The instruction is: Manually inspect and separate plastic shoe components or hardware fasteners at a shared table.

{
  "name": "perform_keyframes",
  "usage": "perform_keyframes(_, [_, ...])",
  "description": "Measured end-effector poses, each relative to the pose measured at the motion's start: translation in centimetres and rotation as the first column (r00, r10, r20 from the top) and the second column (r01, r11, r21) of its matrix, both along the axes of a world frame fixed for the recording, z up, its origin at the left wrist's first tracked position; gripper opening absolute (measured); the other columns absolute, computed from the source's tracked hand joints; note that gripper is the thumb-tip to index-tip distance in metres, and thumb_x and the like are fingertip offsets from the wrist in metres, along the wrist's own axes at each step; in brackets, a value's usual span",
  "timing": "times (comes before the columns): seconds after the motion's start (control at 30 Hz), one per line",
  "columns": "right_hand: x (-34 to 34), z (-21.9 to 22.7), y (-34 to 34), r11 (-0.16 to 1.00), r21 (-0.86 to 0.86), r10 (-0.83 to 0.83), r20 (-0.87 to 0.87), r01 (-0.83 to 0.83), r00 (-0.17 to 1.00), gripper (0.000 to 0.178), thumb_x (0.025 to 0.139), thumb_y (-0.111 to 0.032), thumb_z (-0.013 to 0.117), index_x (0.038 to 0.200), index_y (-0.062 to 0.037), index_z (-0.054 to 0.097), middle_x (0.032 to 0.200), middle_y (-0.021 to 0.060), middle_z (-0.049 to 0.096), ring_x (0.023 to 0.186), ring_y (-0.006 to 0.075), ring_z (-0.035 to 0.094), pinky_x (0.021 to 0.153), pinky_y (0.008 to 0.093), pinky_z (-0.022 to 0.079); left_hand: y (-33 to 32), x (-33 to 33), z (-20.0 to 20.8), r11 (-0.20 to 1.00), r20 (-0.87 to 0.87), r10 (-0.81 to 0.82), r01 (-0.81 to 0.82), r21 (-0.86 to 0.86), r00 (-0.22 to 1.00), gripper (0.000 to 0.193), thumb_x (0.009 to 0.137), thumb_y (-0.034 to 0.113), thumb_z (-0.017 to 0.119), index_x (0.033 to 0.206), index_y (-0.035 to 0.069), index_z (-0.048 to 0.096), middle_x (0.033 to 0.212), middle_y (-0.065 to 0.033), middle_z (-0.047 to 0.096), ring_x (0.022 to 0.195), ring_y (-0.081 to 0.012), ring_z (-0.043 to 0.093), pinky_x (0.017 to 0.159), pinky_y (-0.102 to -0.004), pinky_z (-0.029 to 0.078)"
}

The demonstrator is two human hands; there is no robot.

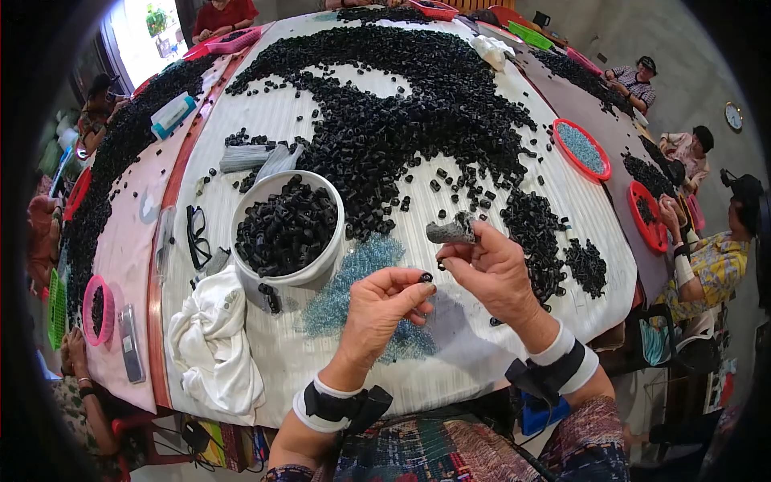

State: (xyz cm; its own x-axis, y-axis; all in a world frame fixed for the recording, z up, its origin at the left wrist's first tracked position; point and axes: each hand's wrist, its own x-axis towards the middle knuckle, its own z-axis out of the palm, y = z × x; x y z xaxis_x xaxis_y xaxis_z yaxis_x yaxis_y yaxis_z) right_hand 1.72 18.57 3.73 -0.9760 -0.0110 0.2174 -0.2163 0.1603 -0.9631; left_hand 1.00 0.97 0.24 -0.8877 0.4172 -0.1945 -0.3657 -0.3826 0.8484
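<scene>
My left hand (382, 309) pinches a small black plastic piece (426, 278) between thumb and fingertips, just above the pale blue pile. Close by on the right, my right hand (499, 277) has its fingers closed around a mottled grey, stubby object (451, 231) whose kind I cannot make out. A tiny dark piece (441, 264) shows at that hand's fingertips. Beneath the hands lie many small translucent blue pieces (365, 277). To their left stands a white bucket (323, 278) full of black cylindrical pieces (287, 225).
A large heap of black pieces (345, 104) covers the far table (213, 153). Near the bucket lie eyeglasses (197, 237), a white cloth (213, 345) and grey fabric bundles (245, 157). Red baskets (604, 170) stand at the right. Several people sit around the adjoining tables.
</scene>
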Motion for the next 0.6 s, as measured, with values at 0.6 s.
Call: perform_keyframes(0.6, [1.2,-2.6,-1.5,0.982,0.11,-0.124,-0.243,0.154,0.962,0.021,0.079,-0.001,0.067,0.099,-0.0013,0.061,0.081,0.0094,0.067,0.075,0.0126,0.066,0.068,0.0254,0.052,0.2,0.4,0.0,1.0,-0.025,0.015,-0.016,-0.019,1.0,0.025,0.082,0.008,0.069,0.101,-0.006,0.062,0.082,-0.0082,0.066,0.069,-0.0113,0.064,0.055,-0.0217,0.052])
